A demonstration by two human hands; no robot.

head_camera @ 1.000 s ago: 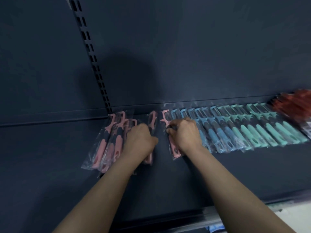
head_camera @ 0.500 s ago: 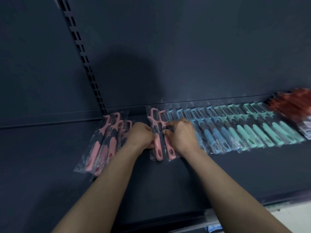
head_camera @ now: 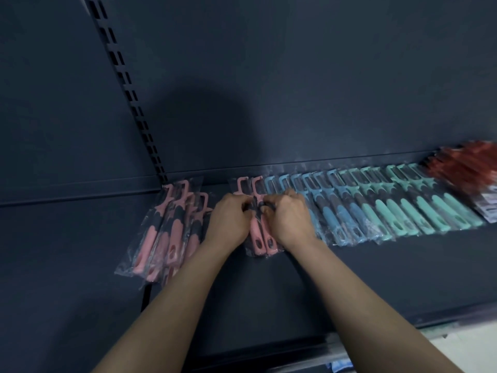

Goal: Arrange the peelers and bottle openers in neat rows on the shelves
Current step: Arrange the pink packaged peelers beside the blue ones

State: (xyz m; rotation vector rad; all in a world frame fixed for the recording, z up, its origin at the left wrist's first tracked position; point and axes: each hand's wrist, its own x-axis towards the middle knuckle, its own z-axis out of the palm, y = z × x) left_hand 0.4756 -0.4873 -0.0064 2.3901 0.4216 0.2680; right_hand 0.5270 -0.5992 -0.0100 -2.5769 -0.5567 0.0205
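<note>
The left hand (head_camera: 228, 219) and right hand (head_camera: 291, 219) pinch two pink-handled peelers in clear sleeves (head_camera: 262, 239), lying on the dark shelf (head_camera: 376, 265) against the row of blue-handled peelers (head_camera: 336, 211). Squaring them up, I'd say, to extend the line.

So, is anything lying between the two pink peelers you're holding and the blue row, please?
Nothing visible: the pink pair sits right beside the blue row, though the right hand covers the seam between them.
</note>
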